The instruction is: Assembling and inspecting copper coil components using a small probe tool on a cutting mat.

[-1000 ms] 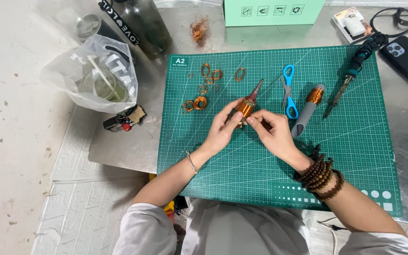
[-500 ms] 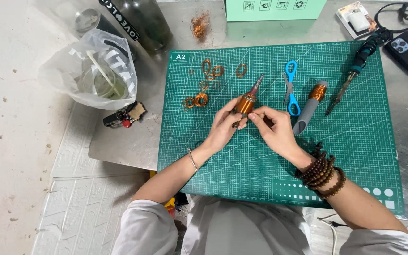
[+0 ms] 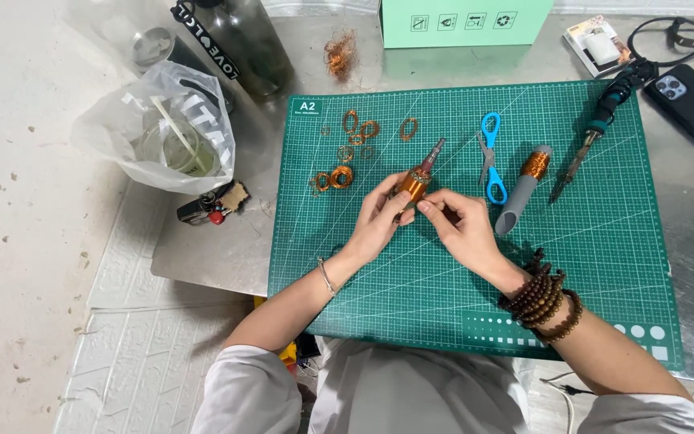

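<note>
Fingers of left hand [image 3: 379, 221] curl closed around copper-wound rod [image 3: 416, 181]; right hand [image 3: 463, 229] fingers pinch its lower end.

The copper-wound spool [image 3: 416, 182] is a small grey tapered tube wrapped in shiny orange wire. It lies tilted, narrow tip pointing up and to the right, above the middle of the green cutting mat [image 3: 604, 265].
</note>
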